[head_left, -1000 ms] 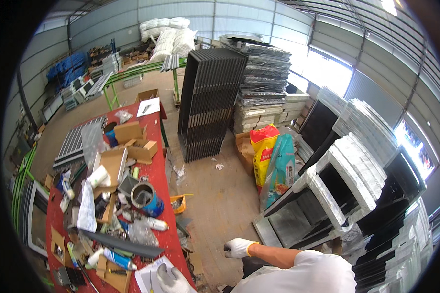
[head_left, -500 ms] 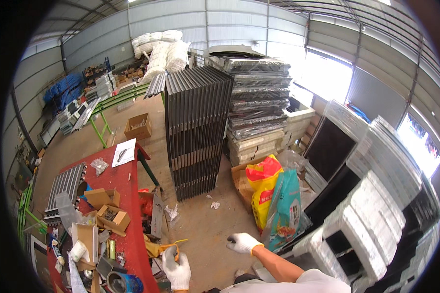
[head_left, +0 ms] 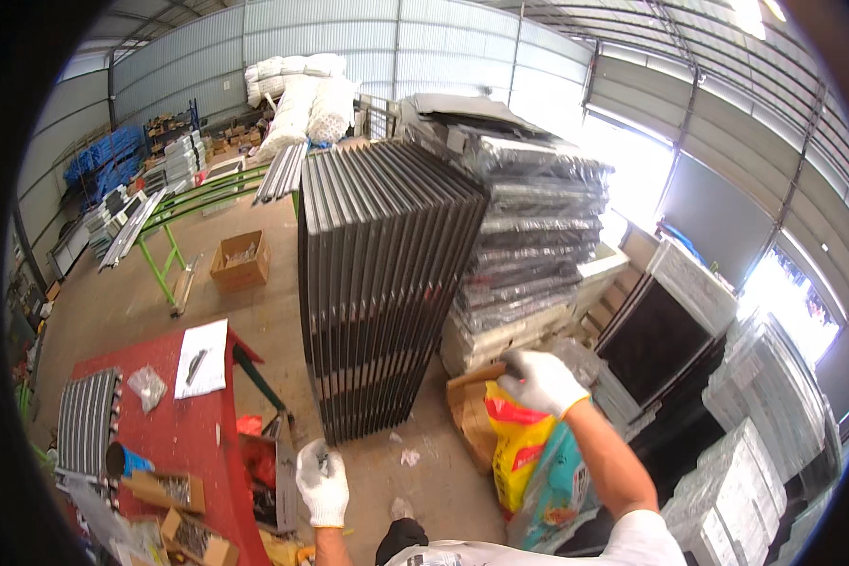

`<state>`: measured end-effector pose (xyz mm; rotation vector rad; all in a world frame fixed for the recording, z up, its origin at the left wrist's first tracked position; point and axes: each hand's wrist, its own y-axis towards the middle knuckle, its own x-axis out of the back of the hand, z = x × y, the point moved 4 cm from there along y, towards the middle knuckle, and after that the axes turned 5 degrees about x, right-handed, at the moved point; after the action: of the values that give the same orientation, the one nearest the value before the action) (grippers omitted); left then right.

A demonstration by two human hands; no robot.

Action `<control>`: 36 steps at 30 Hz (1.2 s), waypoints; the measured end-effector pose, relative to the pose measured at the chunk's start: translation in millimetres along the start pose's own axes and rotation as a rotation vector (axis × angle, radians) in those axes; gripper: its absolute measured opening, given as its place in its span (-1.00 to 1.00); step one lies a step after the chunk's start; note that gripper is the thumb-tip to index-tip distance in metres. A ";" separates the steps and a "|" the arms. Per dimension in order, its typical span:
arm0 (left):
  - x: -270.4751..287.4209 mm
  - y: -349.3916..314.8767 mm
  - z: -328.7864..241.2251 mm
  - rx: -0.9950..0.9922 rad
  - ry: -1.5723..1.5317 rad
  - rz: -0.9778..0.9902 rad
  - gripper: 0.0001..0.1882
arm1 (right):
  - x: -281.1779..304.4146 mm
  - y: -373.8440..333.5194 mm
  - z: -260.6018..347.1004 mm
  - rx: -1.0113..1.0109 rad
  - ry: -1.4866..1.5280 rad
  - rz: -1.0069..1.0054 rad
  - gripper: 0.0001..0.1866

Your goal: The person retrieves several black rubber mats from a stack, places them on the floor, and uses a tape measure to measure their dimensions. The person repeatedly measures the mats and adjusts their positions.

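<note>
My left hand, in a white glove with grey fingertips, is low in front of me by the red table's right side. Its fingers are curled closed, and I cannot make out what is in them. My right hand, gloved the same way, is raised over a yellow and red bag. Motion blurs its grey fingertips, which point toward the tall stack of dark slatted metal panels. That stack stands upright on the floor in front of me, apart from both hands.
On the left is a red table with a paper sheet and small cardboard boxes. A teal bag leans beside the yellow one. Plastic-wrapped panels are piled behind. An open carton sits on the floor near green stands.
I have come closer to the dark panel stack. My right hand has risen and moved right, from beside the bags to above them. My left hand has moved up and slightly left.
</note>
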<state>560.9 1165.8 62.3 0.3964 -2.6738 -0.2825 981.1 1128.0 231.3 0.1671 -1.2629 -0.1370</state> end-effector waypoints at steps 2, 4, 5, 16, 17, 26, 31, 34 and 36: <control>-12.4 61.4 -17.2 -0.125 -0.017 -0.055 -0.65 | 49.7 61.0 -2.1 0.023 -0.017 -0.101 -0.55; -22.6 118.2 -41.9 -0.115 -0.087 -0.084 -0.63 | 97.8 113.9 -1.5 0.089 -0.136 -0.195 -0.52; -25.5 147.0 -61.2 -0.204 -0.051 -0.108 -0.61 | 116.9 141.1 -3.0 0.072 -0.199 -0.210 -0.50; -94.9 300.9 -235.9 -0.640 0.016 -0.154 -0.56 | 239.9 471.5 -55.2 0.088 -0.498 -0.289 -0.42; -106.8 306.4 -246.2 -0.675 0.033 -0.146 -0.55 | 243.2 507.0 -54.9 0.152 -0.501 -0.303 -0.41; -184.9 339.2 -289.9 -0.647 0.225 -0.056 -0.55 | 170.8 797.9 -71.0 0.113 -0.784 0.074 -0.55; -190.9 347.0 -286.1 -0.572 0.277 -0.079 -0.45 | 123.2 882.1 -144.6 -0.127 -0.784 0.242 -0.48; -190.2 348.5 -281.9 -0.580 0.249 -0.052 -0.44 | 109.7 904.3 -164.2 0.011 -0.865 0.391 -0.46; -190.3 351.1 -280.8 -0.601 0.230 -0.057 -0.49 | 104.9 913.5 -161.1 0.017 -0.975 0.383 -0.49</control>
<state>767.0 1517.7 330.7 0.2896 -2.2158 -0.9607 1175.8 2010.5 465.1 -0.1585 -2.2399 0.1491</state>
